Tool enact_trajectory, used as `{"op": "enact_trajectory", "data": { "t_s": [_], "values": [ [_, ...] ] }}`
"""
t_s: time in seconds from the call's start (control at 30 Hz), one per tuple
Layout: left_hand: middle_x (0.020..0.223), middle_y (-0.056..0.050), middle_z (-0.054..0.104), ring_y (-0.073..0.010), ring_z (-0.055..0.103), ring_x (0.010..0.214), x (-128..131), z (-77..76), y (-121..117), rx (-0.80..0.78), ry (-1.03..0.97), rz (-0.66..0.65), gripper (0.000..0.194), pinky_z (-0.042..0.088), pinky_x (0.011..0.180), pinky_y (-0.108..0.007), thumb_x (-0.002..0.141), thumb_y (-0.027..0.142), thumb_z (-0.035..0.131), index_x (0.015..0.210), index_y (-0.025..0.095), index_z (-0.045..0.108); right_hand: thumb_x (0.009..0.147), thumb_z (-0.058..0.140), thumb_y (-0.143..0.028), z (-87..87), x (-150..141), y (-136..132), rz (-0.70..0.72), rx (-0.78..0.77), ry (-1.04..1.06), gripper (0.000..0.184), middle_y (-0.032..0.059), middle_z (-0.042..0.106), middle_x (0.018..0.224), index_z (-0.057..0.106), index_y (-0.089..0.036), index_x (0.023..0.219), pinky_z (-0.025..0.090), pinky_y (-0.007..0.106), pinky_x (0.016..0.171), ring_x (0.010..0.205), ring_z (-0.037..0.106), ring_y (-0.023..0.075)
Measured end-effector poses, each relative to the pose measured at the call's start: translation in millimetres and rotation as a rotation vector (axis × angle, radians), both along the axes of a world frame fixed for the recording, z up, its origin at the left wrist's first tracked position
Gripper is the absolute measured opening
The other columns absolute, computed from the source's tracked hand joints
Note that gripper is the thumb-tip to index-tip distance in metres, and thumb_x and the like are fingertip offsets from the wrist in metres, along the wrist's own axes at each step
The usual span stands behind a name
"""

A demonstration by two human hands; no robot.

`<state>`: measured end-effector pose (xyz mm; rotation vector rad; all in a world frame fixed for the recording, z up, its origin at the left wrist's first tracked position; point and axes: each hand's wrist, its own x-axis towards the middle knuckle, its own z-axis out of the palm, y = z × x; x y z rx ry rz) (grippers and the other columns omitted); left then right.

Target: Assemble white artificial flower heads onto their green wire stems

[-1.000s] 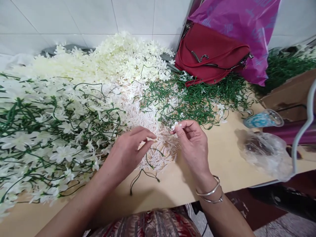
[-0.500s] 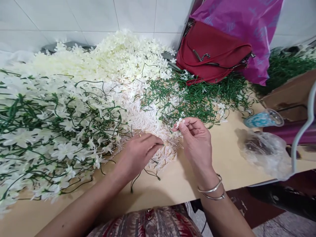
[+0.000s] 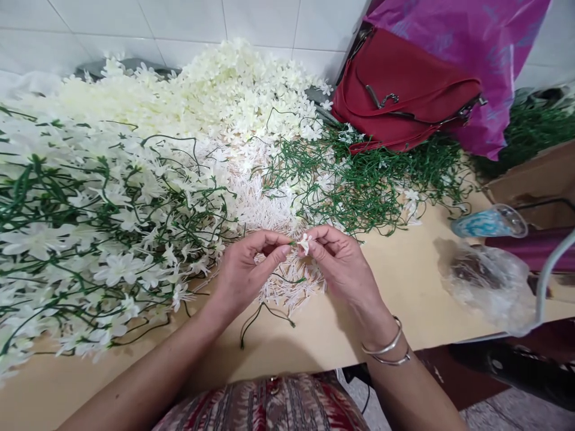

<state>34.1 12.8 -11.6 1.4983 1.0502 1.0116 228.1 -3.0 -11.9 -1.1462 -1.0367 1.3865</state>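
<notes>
My left hand (image 3: 251, 260) pinches a green plastic stem (image 3: 293, 243), its tip pointing right. Facing it, my right hand (image 3: 339, 257) grips a small white artificial flower (image 3: 305, 243) between thumb and forefinger. Stem tip and flower are very close together; whether they touch I cannot tell. Beneath both hands lies a heap of thin white stamens (image 3: 265, 206). A loose forked green stem (image 3: 265, 311) rests on the table just in front of my hands.
White flowers on green stems (image 3: 117, 263) pile up at left, with cream blossoms (image 3: 233, 84) behind. Bare green stems (image 3: 359, 191) spread toward a red handbag (image 3: 413, 90) and purple bag (image 3: 489, 60). At right are a plastic cup (image 3: 487, 222) and clear plastic bag (image 3: 494, 287) on the table (image 3: 404, 287).
My left hand has lifted from the stamen heap with a green stem. My right hand has come down and left with the white flower, so the two now meet. The view has shifted slightly.
</notes>
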Motion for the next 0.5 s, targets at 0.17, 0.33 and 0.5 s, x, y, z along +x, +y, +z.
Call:
{"op": "enact_trajectory", "data": {
  "t_s": [0.17,0.33,0.5],
  "values": [
    [0.092,-0.002,0.08,-0.014,0.07,0.081,-2,1.4,-1,0.096,0.066,-0.016,0.009,0.054,0.076,-0.026,0.097,0.024,0.072,0.102,0.021,0.078,0.088,0.082,-0.045,1.2,-2,0,0.022,-0.028,-0.07,0.024,-0.0012,0.068,0.075,0.074,-0.022,0.089,0.041,0.028,0.062,0.066,0.055,0.0133],
    [0.09,-0.002,0.079,-0.0147,0.07,0.079,-3,0.7,-1,0.151,0.13,-0.023,0.008,0.054,0.076,-0.027,0.097,0.023,0.071,0.101,0.02,0.077,0.086,0.082,-0.041,6.8,-3,-2,0.03,-0.04,-0.129,0.021,-0.001,0.067,0.074,0.073,-0.022,0.088,0.039,0.028,0.059,0.065,0.052,0.0133],
    [0.087,-0.002,0.077,-0.0143,0.067,0.077,-3,1.7,-1,0.182,0.17,-0.035,0.006,0.053,0.075,-0.027,0.097,0.022,0.069,0.099,0.02,0.075,0.085,0.081,-0.037,13.9,-4,0,0.05,-0.031,-0.164,0.019,-0.0019,0.063,0.073,0.072,-0.021,0.087,0.042,0.028,0.06,0.066,0.053,0.013]
  ]
}}
